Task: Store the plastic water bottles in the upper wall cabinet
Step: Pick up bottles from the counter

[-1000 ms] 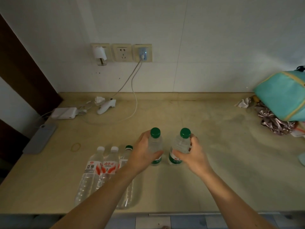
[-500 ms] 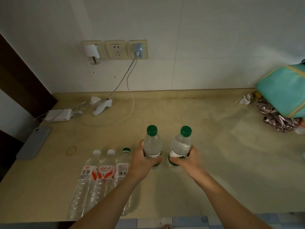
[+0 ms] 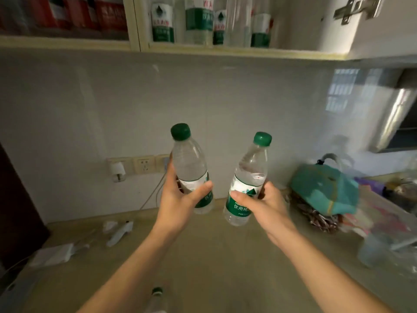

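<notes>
We stand at a beige stone-look countertop (image 3: pixel 216 256) against a pale grey wall (image 3: pixel 248 105), with a row of cream wall sockets (image 3: pixel 144 164) at its foot and a teal fabric bag (image 3: pixel 322 188) at the right. Overhead, the cream-framed upper wall cabinet (image 3: pixel 225 50) already holds upright clear bottles with green and red labels (image 3: pixel 163 23); its right door hangs open, hinge showing.

The labels we hold are green and white with Chinese characters; on the right one we read "饮用", the rest too blurred.

Our left hand (image 3: pixel 180 199) wraps fingers and thumb around the label of one clear plastic green-capped bottle (image 3: pixel 189 163), held in the air above the counter, cap up, leaning slightly left. Our right hand (image 3: pixel 264 204) grips a second clear green-capped bottle (image 3: pixel 248 177) likewise, cap up, tilted right.
</notes>
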Available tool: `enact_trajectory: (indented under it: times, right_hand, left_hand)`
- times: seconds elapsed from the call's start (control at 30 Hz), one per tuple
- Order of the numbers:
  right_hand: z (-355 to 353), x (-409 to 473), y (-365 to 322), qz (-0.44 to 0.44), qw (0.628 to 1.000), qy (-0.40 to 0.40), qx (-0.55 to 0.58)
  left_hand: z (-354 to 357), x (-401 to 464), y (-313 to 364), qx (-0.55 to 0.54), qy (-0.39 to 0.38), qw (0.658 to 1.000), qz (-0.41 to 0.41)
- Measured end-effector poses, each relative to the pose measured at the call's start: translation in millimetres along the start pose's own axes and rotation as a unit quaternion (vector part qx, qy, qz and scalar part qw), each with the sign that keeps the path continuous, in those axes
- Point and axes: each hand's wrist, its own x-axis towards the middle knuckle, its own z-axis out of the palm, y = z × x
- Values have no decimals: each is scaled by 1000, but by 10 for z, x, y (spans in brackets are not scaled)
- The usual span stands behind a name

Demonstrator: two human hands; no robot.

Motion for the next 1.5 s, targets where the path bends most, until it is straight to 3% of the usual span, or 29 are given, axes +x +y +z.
enact_trajectory:
  times: [0.2, 0.5, 0.7, 0.97, 1.2, 1.5]
  right_hand:
    - [-158, 171, -1331, -126, 992, -23, 0]
    - [-343, 588, -2867, -286, 958, -26, 1]
    - [-278, 1198, -3377, -306, 952, 8, -16]
    - [-148, 1788, -3310, -268, 952, 15, -146]
    - [-150, 2038, -3184, -269, 942, 15, -202]
    - [-26, 2189, -3016, -292, 917, 75, -262]
  left_hand:
    - [-3, 634, 1151, 41, 3, 991, 128]
    - [7, 1387, 2446, 61, 26, 948, 310]
    - [-30, 1870, 2809, 174, 69, 949, 253]
    - [-33, 2250, 2639, 231, 94, 954, 166]
    - [137, 2517, 2480, 252, 79, 953, 150]
    - [258, 2839, 2264, 275, 123, 939, 164]
